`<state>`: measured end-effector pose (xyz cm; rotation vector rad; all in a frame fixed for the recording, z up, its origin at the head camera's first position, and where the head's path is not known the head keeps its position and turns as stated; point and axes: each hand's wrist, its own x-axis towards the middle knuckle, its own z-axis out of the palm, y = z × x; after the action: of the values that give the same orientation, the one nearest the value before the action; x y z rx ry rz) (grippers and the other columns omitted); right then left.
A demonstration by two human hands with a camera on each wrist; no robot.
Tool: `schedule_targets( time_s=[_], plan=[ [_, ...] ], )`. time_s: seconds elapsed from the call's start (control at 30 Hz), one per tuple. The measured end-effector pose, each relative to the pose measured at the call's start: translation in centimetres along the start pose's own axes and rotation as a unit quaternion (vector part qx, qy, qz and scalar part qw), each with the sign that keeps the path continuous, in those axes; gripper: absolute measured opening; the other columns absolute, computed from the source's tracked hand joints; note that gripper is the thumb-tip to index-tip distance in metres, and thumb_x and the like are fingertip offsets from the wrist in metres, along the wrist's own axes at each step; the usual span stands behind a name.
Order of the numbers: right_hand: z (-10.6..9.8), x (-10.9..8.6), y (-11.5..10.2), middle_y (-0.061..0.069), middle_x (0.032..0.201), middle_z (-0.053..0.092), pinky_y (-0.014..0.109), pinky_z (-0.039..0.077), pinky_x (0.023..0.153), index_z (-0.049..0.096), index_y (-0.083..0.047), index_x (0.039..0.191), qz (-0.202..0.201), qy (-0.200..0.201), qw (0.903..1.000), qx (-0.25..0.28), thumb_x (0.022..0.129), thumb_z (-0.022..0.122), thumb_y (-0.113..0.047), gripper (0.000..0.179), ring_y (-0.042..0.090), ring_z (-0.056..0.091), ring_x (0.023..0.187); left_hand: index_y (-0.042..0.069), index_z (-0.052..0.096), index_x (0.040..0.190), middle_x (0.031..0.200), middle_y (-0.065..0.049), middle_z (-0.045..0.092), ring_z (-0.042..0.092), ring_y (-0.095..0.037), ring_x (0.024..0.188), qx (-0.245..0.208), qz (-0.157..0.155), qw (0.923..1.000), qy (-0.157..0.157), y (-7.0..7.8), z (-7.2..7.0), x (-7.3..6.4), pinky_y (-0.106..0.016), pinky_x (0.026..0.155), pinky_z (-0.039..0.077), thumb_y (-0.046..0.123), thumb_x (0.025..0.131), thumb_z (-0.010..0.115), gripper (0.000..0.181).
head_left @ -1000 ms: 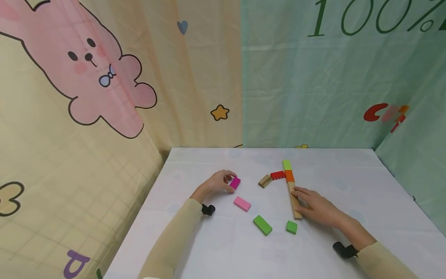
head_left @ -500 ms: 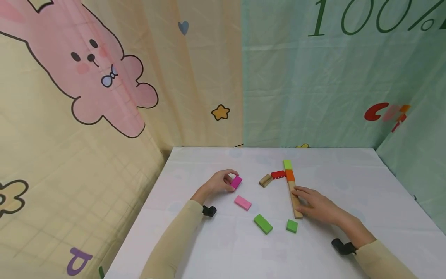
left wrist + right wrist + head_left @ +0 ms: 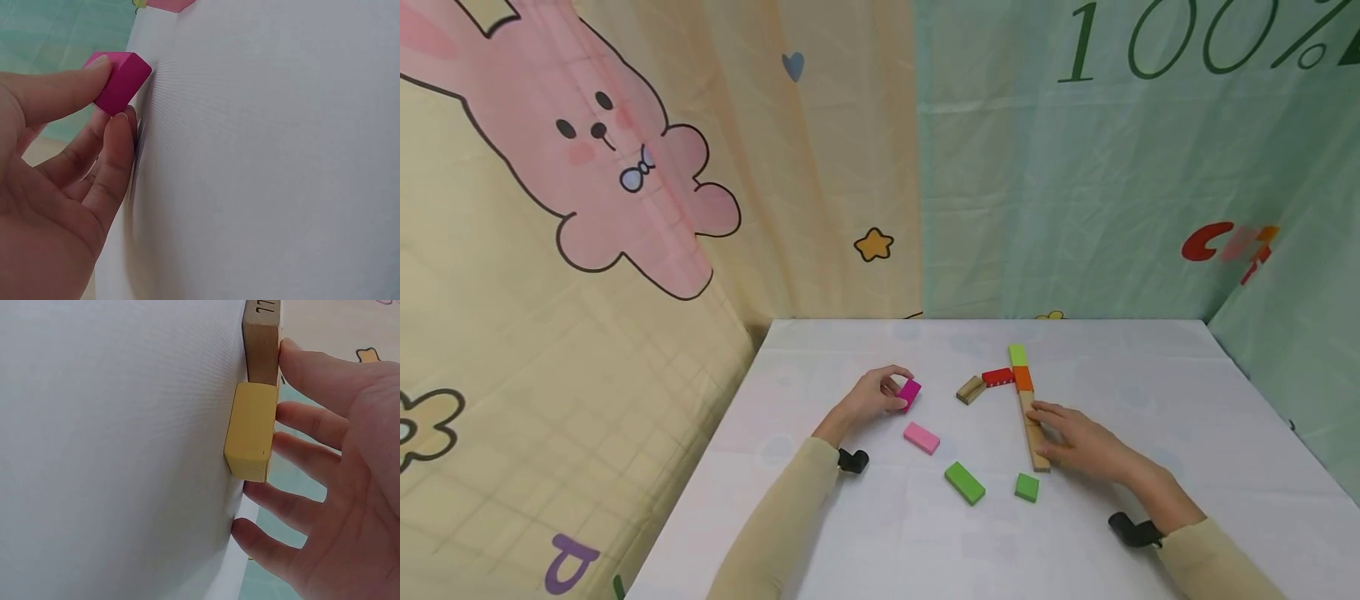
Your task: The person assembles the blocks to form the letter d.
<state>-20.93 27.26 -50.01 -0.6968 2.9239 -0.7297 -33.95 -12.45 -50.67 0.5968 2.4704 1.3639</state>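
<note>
In the head view my left hand (image 3: 871, 393) pinches a magenta block (image 3: 910, 394) at the left of the table. The left wrist view shows that block (image 3: 124, 81) between thumb and fingers, tilted close to the cloth. My right hand (image 3: 1086, 444) rests with spread, fairly straight fingers along a row of wooden blocks (image 3: 1031, 425). An orange block (image 3: 1023, 379) and a lime block (image 3: 1017, 356) extend this row at its far end. In the right wrist view, a yellow block (image 3: 251, 428) and a numbered brown wooden block (image 3: 262, 350) lie beside my right hand's fingertips.
A red dotted block (image 3: 997, 377) abuts the row's left side, with a striped wooden block (image 3: 971, 390) beside it. Nearer lie a pink block (image 3: 921, 437), a long green block (image 3: 965, 483) and a small green block (image 3: 1027, 487). Curtains (image 3: 1045, 183) stand behind the white table (image 3: 880, 533).
My left hand keeps the magenta block, whose tilt and position shift slightly. The right hand stays at the row. The other blocks show no clear movement.
</note>
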Motion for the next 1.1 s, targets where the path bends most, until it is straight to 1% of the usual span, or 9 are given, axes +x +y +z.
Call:
schedule_targets(
  time_s=[0.07,0.17,0.3,0.53,0.67,0.93,1.1],
  plan=[
    [0.1,0.0,0.0,0.023,0.154,0.039,0.064,0.039,0.103,0.049,-0.004,0.148,0.007,-0.001,1.0,0.006,0.092,0.074,-0.035,0.069,0.048,0.038,0.137,0.018,0.065,0.129,0.1,-0.005,0.065,0.06,-0.024,0.09,-0.009,0.003,0.9999,0.005,-0.2,0.1,0.1,-0.033,0.07,0.057,0.007,0.088,0.078,0.044],
    [0.1,0.0,0.0,0.023,0.154,0.039,0.065,0.039,0.102,0.05,-0.003,0.147,0.003,-0.001,1.0,0.008,0.092,0.074,-0.036,0.069,0.049,0.038,0.137,0.018,0.066,0.127,0.099,-0.005,0.066,0.061,-0.022,0.088,-0.017,0.011,0.9997,0.011,-0.3,0.4,0.1,-0.032,0.069,0.056,0.007,0.088,0.078,0.043],
    [0.1,0.1,0.0,0.023,0.154,0.04,0.065,0.039,0.102,0.05,-0.003,0.147,0.001,0.001,1.0,0.008,0.092,0.074,-0.037,0.069,0.049,0.038,0.136,0.018,0.066,0.126,0.098,-0.006,0.067,0.061,-0.022,0.087,-0.022,0.021,0.9993,0.02,-0.1,0.8,-0.1,-0.032,0.069,0.056,0.008,0.087,0.079,0.042],
    [-0.1,0.3,-0.1,0.023,0.154,0.039,0.064,0.037,0.104,0.05,-0.005,0.147,0.007,-0.006,0.9999,0.01,0.092,0.073,-0.037,0.069,0.048,0.037,0.138,0.021,0.065,0.129,0.1,-0.004,0.066,0.062,-0.022,0.089,-0.035,0.01,0.9989,0.028,0.5,1.3,-0.2,-0.032,0.071,0.056,0.011,0.088,0.08,0.045],
    [-0.1,0.3,-0.1,0.023,0.155,0.038,0.065,0.036,0.104,0.05,-0.004,0.148,0.007,-0.006,0.9998,0.017,0.092,0.073,-0.037,0.069,0.049,0.036,0.138,0.021,0.065,0.128,0.099,-0.006,0.066,0.063,-0.022,0.088,-0.049,0.013,0.9983,0.03,0.9,1.7,-0.2,-0.032,0.072,0.057,0.011,0.087,0.08,0.044],
    [0.1,-0.1,0.1,0.022,0.155,0.038,0.066,0.036,0.104,0.05,-0.004,0.148,0.017,-0.004,0.9996,0.023,0.092,0.074,-0.035,0.068,0.049,0.035,0.139,0.02,0.066,0.126,0.097,-0.005,0.066,0.062,-0.02,0.087,-0.066,0.007,0.9973,0.03,1.7,3.1,-0.1,-0.03,0.073,0.056,0.01,0.086,0.081,0.044],
    [0.2,-0.1,0.2,0.022,0.155,0.038,0.067,0.035,0.104,0.05,-0.005,0.148,0.017,-0.005,0.9994,0.028,0.092,0.073,-0.037,0.068,0.049,0.035,0.139,0.019,0.066,0.124,0.096,-0.005,0.067,0.063,-0.019,0.087,-0.072,0.005,0.997,0.029,1.9,3.9,0.1,-0.03,0.075,0.056,0.008,0.086,0.081,0.043]
  ],
)
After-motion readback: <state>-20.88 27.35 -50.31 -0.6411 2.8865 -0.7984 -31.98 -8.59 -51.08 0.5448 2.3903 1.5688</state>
